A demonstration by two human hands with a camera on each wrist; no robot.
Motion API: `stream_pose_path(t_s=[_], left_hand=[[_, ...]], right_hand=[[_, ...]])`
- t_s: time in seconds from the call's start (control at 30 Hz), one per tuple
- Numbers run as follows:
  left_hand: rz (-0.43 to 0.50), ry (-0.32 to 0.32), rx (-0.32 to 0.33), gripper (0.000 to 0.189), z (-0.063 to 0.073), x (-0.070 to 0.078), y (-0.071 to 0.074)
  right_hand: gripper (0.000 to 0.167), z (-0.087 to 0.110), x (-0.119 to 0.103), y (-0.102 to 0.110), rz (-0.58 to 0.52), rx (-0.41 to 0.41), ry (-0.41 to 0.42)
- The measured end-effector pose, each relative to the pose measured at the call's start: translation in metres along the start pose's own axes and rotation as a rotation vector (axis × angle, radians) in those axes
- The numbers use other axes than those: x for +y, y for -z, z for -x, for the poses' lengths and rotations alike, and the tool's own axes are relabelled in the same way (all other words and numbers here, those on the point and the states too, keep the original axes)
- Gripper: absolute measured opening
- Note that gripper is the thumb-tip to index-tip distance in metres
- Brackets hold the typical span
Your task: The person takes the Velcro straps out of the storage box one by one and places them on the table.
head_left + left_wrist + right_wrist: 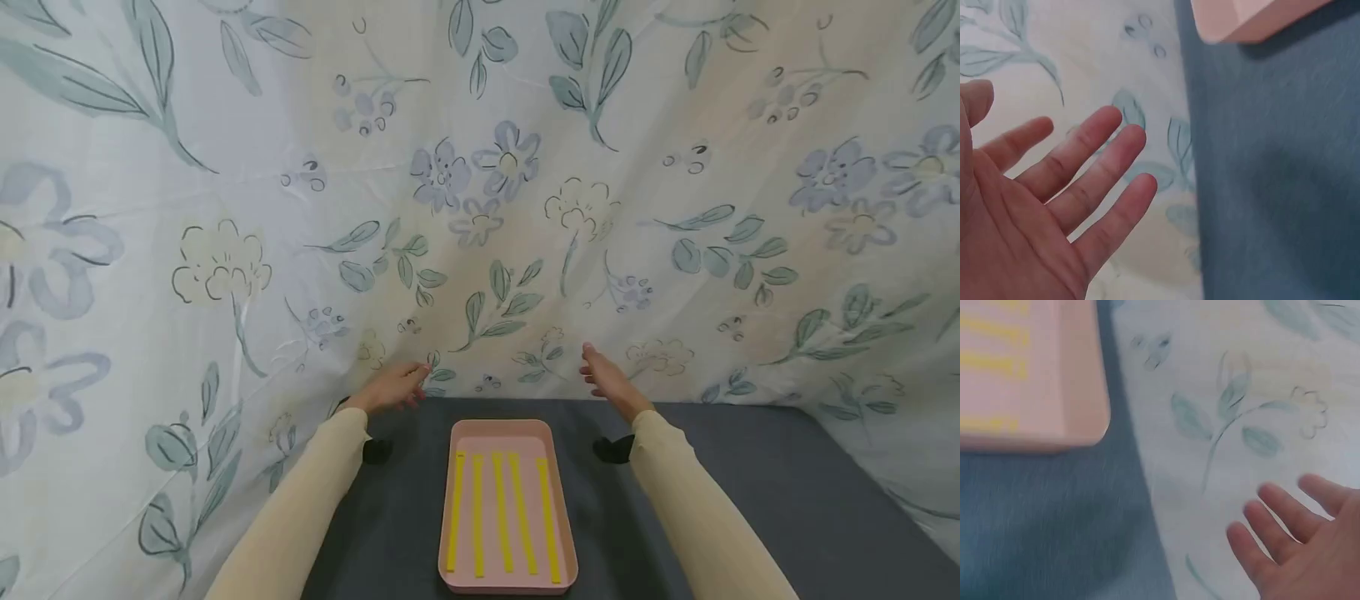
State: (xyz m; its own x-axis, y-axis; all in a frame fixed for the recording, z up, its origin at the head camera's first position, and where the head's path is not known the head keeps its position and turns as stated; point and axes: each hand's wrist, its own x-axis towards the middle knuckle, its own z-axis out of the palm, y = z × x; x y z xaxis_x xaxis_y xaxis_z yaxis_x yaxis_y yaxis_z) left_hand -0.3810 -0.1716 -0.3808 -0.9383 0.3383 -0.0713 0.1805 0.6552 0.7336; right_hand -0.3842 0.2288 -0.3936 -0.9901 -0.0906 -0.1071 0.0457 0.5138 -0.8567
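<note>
A shallow pink tray (pixel 501 430) lies lengthwise on the dark table, with several yellow strips (pixel 478 517) laid side by side along its floor. My left hand (pixel 392 387) hovers past the tray's far left corner, holding nothing; its fingers are spread and loosely bent in the left wrist view. Beyond the far right corner my right hand (pixel 609 380) is also raised and holds nothing, its fingers extended in the right wrist view. Both hands are apart from the tray.
The dark grey table (pixel 750 483) runs on to the right of the tray. A white curtain (pixel 495 275) printed with flowers and leaves hangs behind the table's far edge and along the left side. Dark wrist straps (pixel 377 452) show below the sleeves.
</note>
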Motion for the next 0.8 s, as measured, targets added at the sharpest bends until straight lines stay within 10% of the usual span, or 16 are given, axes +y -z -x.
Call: stream_pose_path(t_s=[0.3,0.63,0.8], left_hand=[[0.123,-0.155,-0.141,0.061,0.034,-0.038,-0.041],[0.317,-0.141,-0.301,0.082,0.075,-0.067,-0.095],[0.38,-0.097,-0.367,0.086,0.081,-0.074,-0.106]], right_hand=[[0.09,-0.002,-0.005,0.0,-0.282,-0.134,0.058],[0.088,-0.006,0.006,-0.036,-0.755,-0.255,0.099],[0.089,-0.01,0.006,-0.062,-0.82,-0.28,0.057]])
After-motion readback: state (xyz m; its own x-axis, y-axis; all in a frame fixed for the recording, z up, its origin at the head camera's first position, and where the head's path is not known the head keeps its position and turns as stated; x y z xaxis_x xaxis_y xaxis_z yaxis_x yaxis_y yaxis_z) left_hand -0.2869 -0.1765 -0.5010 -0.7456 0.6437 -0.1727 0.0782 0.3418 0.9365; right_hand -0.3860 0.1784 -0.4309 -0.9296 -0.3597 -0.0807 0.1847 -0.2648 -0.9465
